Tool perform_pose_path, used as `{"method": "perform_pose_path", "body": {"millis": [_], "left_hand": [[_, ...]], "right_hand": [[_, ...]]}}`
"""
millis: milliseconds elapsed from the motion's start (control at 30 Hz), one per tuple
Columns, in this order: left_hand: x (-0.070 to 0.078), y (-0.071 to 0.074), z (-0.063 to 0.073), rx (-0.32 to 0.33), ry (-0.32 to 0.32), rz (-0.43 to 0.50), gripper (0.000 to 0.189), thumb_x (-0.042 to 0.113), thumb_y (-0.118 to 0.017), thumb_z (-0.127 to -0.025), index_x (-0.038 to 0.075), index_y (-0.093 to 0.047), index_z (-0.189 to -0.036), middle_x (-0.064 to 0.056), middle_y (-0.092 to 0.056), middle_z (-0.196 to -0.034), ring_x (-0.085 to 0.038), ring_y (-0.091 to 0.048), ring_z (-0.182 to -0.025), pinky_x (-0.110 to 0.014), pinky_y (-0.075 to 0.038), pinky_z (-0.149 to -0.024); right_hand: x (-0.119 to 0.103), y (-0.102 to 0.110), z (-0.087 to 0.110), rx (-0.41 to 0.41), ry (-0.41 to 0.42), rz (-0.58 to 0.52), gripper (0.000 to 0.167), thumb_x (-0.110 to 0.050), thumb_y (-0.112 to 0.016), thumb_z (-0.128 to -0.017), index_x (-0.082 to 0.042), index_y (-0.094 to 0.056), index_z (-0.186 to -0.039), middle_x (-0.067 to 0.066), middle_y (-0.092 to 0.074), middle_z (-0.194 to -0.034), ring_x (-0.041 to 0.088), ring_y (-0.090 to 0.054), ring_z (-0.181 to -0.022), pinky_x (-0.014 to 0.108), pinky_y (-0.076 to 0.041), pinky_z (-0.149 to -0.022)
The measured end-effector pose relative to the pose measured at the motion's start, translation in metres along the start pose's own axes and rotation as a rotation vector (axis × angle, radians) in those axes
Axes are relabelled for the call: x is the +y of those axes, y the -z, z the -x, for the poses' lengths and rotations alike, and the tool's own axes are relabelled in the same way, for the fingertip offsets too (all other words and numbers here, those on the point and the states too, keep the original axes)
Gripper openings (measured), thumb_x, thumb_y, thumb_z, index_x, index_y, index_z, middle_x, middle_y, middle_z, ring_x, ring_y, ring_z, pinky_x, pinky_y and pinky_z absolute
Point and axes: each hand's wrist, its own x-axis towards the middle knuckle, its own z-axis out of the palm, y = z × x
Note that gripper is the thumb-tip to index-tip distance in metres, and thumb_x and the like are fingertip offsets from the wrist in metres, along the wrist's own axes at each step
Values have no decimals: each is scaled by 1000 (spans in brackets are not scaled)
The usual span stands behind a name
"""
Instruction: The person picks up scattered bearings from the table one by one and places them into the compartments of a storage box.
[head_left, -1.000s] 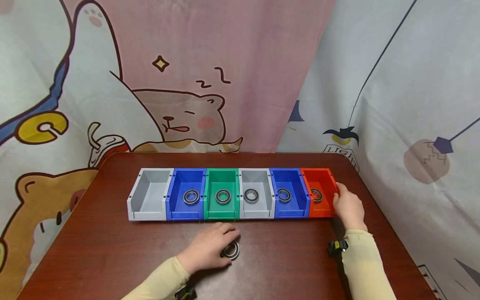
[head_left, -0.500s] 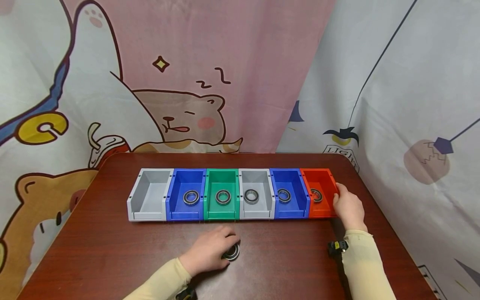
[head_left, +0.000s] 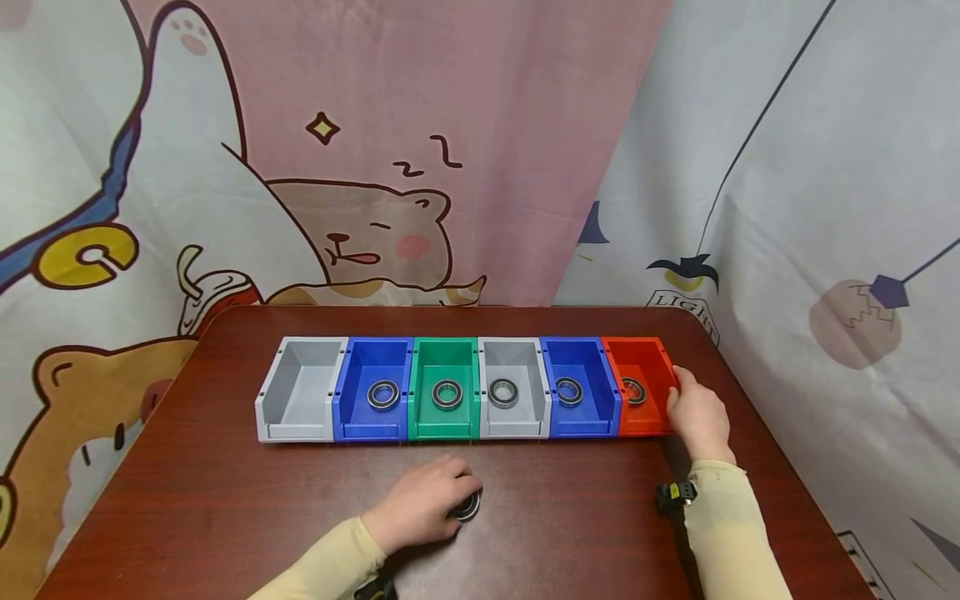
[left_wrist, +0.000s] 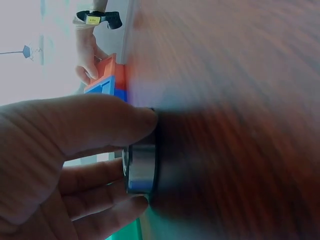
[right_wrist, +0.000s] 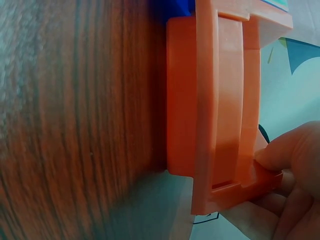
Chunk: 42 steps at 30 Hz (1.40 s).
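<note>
Near the front middle of the table, my left hand (head_left: 423,504) pinches a ball bearing (head_left: 468,507) between thumb and fingers. In the left wrist view the bearing (left_wrist: 142,167) lies flat at the tabletop, its steel outer ring showing, the thumb along one side and fingertips at the other. My right hand (head_left: 699,412) grips the right side wall of the red bin (head_left: 651,354), at the right end of a row of bins. In the right wrist view the thumb (right_wrist: 282,150) is over the red wall and the fingers are outside it. Another bearing (head_left: 633,391) lies inside this bin.
Left of the red bin stand a blue bin (head_left: 573,354), a grey bin (head_left: 512,354), a green bin (head_left: 446,354) and another blue bin (head_left: 377,354), each with one bearing. The leftmost grey bin (head_left: 313,367) holds none. A patterned curtain (head_left: 525,167) hangs behind the table (head_left: 187,500).
My left hand's fingers have drawn in over the bearing, covering more of it, and the hand has shifted slightly right. The right hand and the bins stay put.
</note>
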Motion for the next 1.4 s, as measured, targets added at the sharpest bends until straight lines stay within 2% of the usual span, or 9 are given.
{"method": "perform_pose_path", "body": {"millis": [333, 600, 733, 967, 1200, 1400], "left_hand": [[4, 2, -6, -30, 45, -23, 33, 19, -83, -58, 17, -65, -86, 4, -55, -85, -14, -54, -77, -28, -45, -56], [5, 0, -8, -22, 47, -54, 34, 21, -83, -54, 18, -64, -83, 5, -53, -80, -14, -52, -73, -27, -42, -53], [5, 0, -8, -17, 57, -41, 35, 21, -82, -54, 17, -65, -84, 5, -53, -80, -13, -52, -74, -27, -43, -55], [0, -2, -6, 14, 97, 52, 38, 21, -81, -56, 14, -68, -91, 5, -57, -84, -11, -54, -76, -26, -47, -63], [-5, 0, 0, 64, 190, 200, 45, 19, -82, -60, 8, -70, -102, -2, -64, -98, -16, -60, -88, -31, -52, -77], [-9, 8, 8, 167, 256, 256, 48, 17, -84, -61, 7, -70, -105, -6, -66, -102, -21, -61, -95, -37, -51, -85]], "right_hand": [[-2, 1, 0, 6, 5, 4, 46, -11, -49, -99, 9, -41, -140, 39, -58, -116, 48, -60, -86, 63, -48, -80], [-2, 2, 0, -18, -16, -8, 48, -12, -49, -99, 8, -40, -142, 38, -57, -118, 46, -59, -85, 62, -48, -80], [-1, 1, 0, -28, -20, -10, 48, -12, -50, -99, 8, -40, -142, 38, -56, -119, 47, -59, -87, 63, -47, -81], [1, 2, 0, -39, -23, -10, 48, -12, -50, -99, 8, -39, -142, 39, -55, -120, 47, -59, -86, 63, -47, -80], [0, 1, 0, -35, -21, -6, 48, -12, -50, -99, 8, -39, -142, 39, -56, -120, 48, -59, -88, 62, -47, -80], [0, 3, 1, -46, -30, -9, 49, -12, -50, -100, 8, -38, -142, 39, -55, -120, 48, -58, -87, 63, -47, -80]]}}
